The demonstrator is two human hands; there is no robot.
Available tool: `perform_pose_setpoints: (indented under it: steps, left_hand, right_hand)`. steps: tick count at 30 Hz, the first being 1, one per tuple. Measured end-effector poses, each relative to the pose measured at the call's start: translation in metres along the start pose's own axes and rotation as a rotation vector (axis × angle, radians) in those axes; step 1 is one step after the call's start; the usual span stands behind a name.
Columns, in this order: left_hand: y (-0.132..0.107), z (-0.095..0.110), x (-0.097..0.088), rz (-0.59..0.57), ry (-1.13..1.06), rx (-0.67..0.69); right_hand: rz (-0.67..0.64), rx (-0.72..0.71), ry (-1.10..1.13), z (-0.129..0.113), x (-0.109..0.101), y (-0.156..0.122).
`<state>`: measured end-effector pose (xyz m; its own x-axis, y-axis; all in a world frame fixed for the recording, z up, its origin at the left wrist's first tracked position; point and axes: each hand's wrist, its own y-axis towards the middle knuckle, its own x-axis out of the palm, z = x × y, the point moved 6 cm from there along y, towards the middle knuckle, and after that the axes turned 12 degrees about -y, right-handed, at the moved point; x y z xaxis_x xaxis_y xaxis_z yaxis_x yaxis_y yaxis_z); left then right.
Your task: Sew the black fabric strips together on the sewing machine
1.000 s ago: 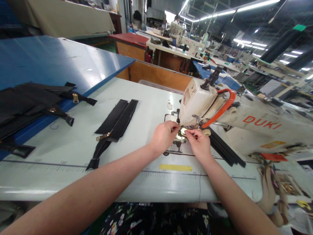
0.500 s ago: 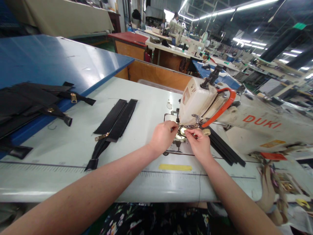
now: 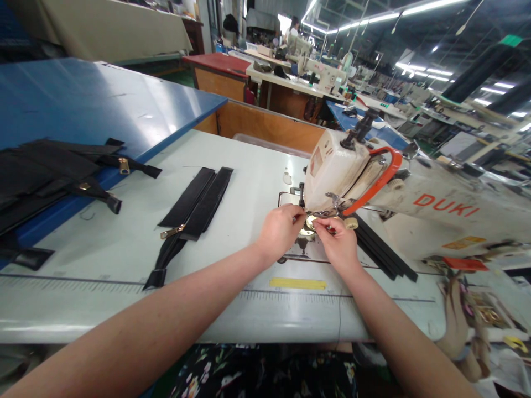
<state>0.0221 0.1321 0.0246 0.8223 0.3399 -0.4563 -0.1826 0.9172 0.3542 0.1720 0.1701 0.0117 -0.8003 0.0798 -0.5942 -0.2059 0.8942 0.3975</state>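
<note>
Both hands are at the needle area of a white sewing machine (image 3: 332,166). My left hand (image 3: 282,229), left of the needle, has its thumb and forefinger pinched together. From the other side my right hand (image 3: 338,243) reaches in, fingertips also pinched. Whatever they grip is too small to make out; it may be thread, but I cannot tell. A lit metal needle plate (image 3: 306,231) shows between the hands. To the left, on the pale table, lies a black zipper piece (image 3: 194,204) with a gold pull. Black fabric strips (image 3: 384,249) lie to the right, beside the machine.
More black zipper pieces (image 3: 50,166) are piled on the blue table (image 3: 166,99) at left, overlapping the pale sewing table (image 3: 232,249). Yellow tape (image 3: 297,283) and a printed ruler line run near the front edge. The machine's arm (image 3: 448,204) extends right.
The view has shifted very slightly. Both hands stay at the needle with their fingers pinched, and the black pieces have not moved.
</note>
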Motion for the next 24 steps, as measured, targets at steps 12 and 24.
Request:
perform_pose_setpoints:
  steps: [12,24]
  left_hand:
    - [-0.005,0.006,-0.006,0.040,-0.079,0.040]
    - [-0.007,0.004,-0.012,0.075,-0.104,0.022]
  right_hand:
    - [-0.005,-0.009,-0.006,-0.003,-0.002,0.000]
    - [0.012,0.004,-0.037,-0.001,-0.005,-0.001]
